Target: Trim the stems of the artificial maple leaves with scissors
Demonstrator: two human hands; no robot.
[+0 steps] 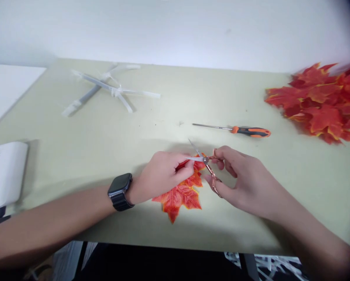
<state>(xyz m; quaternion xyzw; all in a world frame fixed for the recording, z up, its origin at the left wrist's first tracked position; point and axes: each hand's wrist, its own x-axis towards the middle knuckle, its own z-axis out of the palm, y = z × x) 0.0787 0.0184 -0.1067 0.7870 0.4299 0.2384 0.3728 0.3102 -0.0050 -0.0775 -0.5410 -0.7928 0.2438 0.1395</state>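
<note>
My left hand (166,175), with a black watch (121,191) on its wrist, pinches a red artificial maple leaf (176,199) edged in yellow. More red leaf shows beyond the fingertips; whether it is one leaf or two, I cannot tell. In my right hand (239,179) are small scissors (205,160) with copper-coloured handles, thumb and fingers in the loops. The blades are spread apart and point left, just over the left fingertips and the leaf's upper part. What exactly the left fingers pinch is partly hidden.
Behind the hands lies a screwdriver (251,132) with an orange and black handle. A pile of red maple leaves (324,101) is at the right. Clear plastic-wrapped sticks (110,88) lie at the back left. A white box-shaped device (6,171) stands at the left edge.
</note>
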